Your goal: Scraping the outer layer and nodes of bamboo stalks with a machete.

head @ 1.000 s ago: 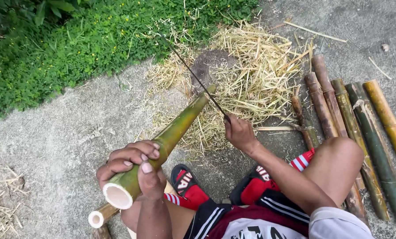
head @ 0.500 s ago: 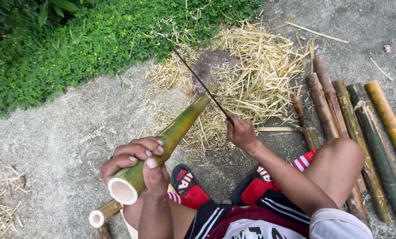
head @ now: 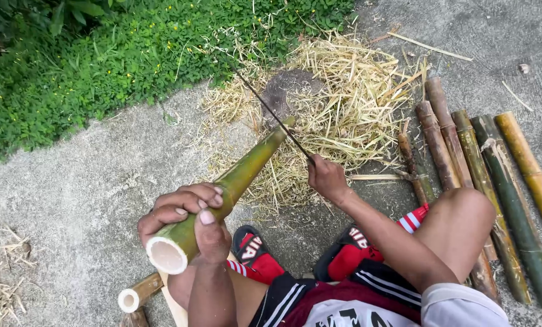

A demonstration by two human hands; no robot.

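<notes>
The left hand is wrapped tight around the near end of a green bamboo pole, fingers over the top and thumb pressed along the side, a firm clenched grip just behind the hollow pale cut end that faces the camera. The pole slants up and away from the person, its far tip resting at the edge of a heap of dry straw-coloured shavings on the concrete ground.

The right hand is closed on the handle of a long thin dark blade, and that grip looks clenched too. The blade runs up and to the left from the fist, crossing just over the pole's far tip; whether the edge is actually touching the bamboo there, I cannot tell.

Below the pole, a second, thinner bamboo piece pokes out at the lower left, its round pale end showing. The person sits low, knees bent, feet in red and black sandals planted on the concrete between the arms.

Off to the right, a row of bamboo stalks lies side by side on the ground, some brown, some dark green, one yellowish. A bank of green leafy plants fills the upper left beyond the concrete.
</notes>
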